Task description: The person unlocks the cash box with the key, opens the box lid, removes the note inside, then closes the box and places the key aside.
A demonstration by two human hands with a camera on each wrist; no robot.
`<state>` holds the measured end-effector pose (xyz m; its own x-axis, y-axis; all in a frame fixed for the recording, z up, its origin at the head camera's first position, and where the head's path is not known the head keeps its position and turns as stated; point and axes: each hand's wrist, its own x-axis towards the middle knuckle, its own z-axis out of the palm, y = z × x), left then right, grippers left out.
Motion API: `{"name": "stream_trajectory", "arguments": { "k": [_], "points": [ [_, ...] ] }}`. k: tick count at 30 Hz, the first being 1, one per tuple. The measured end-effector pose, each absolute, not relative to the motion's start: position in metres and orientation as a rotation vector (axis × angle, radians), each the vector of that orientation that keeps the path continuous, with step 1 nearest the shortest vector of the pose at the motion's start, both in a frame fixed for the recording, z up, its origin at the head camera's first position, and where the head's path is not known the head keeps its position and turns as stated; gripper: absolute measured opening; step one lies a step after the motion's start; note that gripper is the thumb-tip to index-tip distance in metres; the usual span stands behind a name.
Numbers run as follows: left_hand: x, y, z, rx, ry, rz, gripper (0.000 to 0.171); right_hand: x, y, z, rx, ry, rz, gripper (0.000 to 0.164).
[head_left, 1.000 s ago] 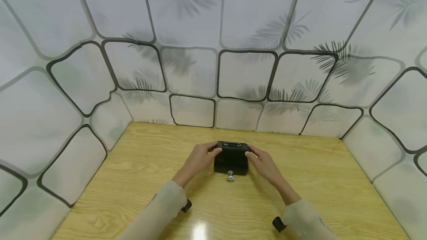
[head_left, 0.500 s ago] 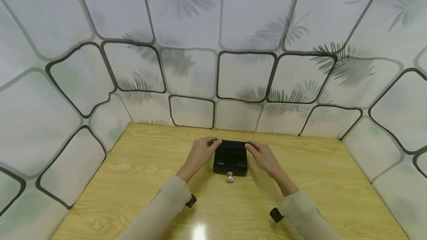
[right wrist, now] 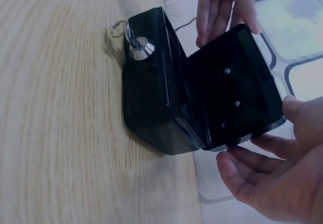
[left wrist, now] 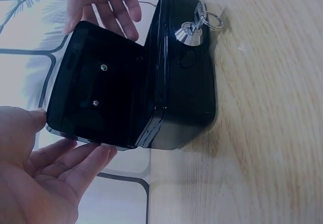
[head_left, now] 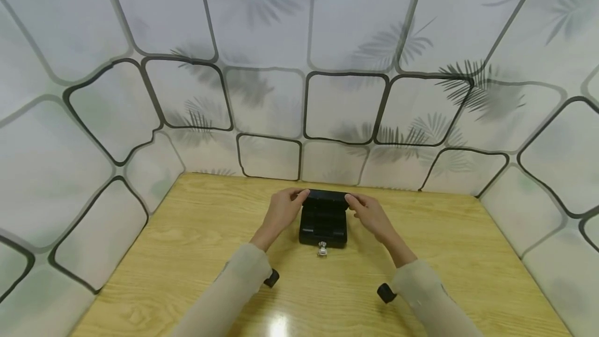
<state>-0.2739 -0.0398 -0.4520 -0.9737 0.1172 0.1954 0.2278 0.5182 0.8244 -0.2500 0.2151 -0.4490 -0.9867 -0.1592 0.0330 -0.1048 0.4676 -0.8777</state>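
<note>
A small black metal cash box sits on the table with its lid raised and tilted back. My left hand pinches the lid's left corner, the thumb at its edge and the fingers behind. At the opposite corner my right hand grips the lid the same way. Two small screw heads show inside the lid in the left wrist view. On the box's front is a silver lock, with a key and a ring hanging from it.
The box stands toward the back of a yellowish wood-grain table. Pale walls patterned with dark outlines and palm leaves rise behind and on both sides. A black strap-mounted piece sits at the right wrist.
The lid has swung up and back from closed, so the box's inside now shows. Both hands moved slightly away with it. The box body has stayed in place.
</note>
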Motion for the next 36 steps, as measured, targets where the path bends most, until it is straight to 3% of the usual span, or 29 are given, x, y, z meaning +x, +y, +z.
{"name": "stream_trajectory", "arguments": {
  "k": [26,36],
  "points": [
    [-0.285,-0.037,-0.450,-0.222,-2.614,-1.533,0.041,-0.271,0.215,-0.452,-0.120,2.600,-1.650,0.072],
    [-0.287,-0.039,-0.453,-0.308,-2.589,-1.534,0.035,-0.276,0.214,-0.452,-0.085,2.582,-1.697,0.066]
  ]
}}
